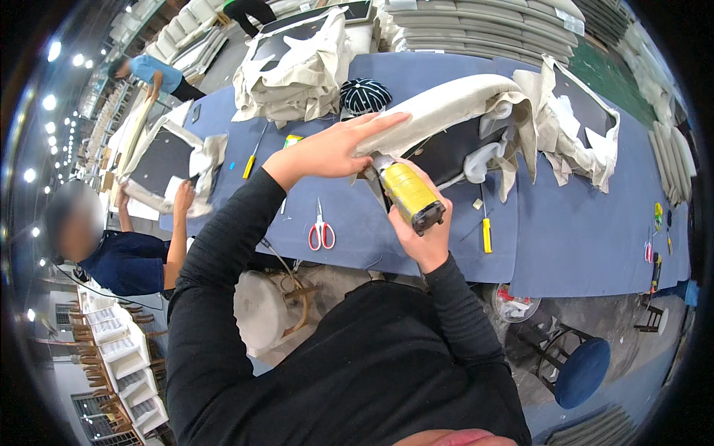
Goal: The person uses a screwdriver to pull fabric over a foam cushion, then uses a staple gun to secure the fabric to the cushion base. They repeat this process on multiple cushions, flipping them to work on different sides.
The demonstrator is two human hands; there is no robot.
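Note:
My right hand (425, 230) is wrapped round a yellow and black staple gun (410, 195), its nose against the near left corner of an upholstered panel (439, 111). Cream fabric covers the panel's rounded edge, and a black backing shows inside it. My left hand (327, 152) grips that same corner, fingers stretched over the fabric and thumb close to the gun's nose. The panel is tilted up off the blue-covered table (349, 223). Loose fabric hangs from its right end. Red-handled scissors (321, 229) lie left of the gun, and a yellow-handled screwdriver (486, 230) lies right of it.
Behind my left hand are a stack of cream covered panels (294, 74) and a striped black cap (364, 97). Another panel (584, 126) lies at right. A co-worker (123, 256) handles a panel at left. Stools, one blue (584, 372), stand below the table edge.

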